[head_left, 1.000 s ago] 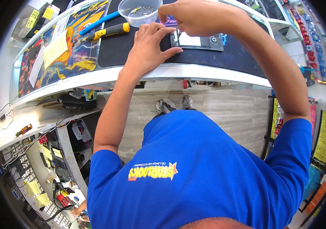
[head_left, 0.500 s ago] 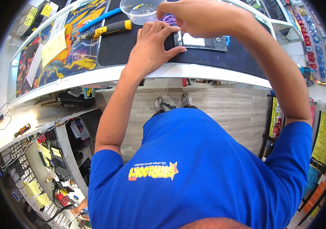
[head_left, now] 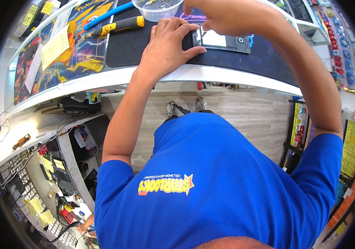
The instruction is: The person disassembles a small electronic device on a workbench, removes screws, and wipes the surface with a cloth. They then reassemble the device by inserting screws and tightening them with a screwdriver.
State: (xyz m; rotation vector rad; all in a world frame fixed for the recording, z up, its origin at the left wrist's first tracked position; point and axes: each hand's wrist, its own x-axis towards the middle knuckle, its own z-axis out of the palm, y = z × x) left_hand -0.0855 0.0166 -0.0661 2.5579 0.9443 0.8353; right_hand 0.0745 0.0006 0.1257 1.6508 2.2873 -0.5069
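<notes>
A smartphone with its back off (head_left: pixel 243 49) lies flat on a black work mat (head_left: pixel 131 56), its white battery area and a round camera part showing. My left hand (head_left: pixel 165 43) grips the phone's left end between thumb and index finger. My right hand (head_left: pixel 231 18) is closed over the phone's far edge, fingertips pointing down near its left part. Whatever it pinches is hidden behind the fingers. Just beyond my left hand stands a clear plastic tub (head_left: pixel 157 15) with small parts inside. A yellow and black screwdriver (head_left: pixel 123 25) lies to the left of that hand.
A long blue tool (head_left: pixel 109 16) lies beyond the screwdriver. Paper notes (head_left: pixel 56 49) rest on a colourful printed mat at left. The counter's white edge (head_left: pixel 177 74) runs nearest me. A cluttered side bench with another person's hand (head_left: pixel 87 224) is at lower left.
The whole view has shifted slightly, so the counter sits a little higher and the phone farther right. My left hand keeps its grip; my right hand stays closed above the phone.
</notes>
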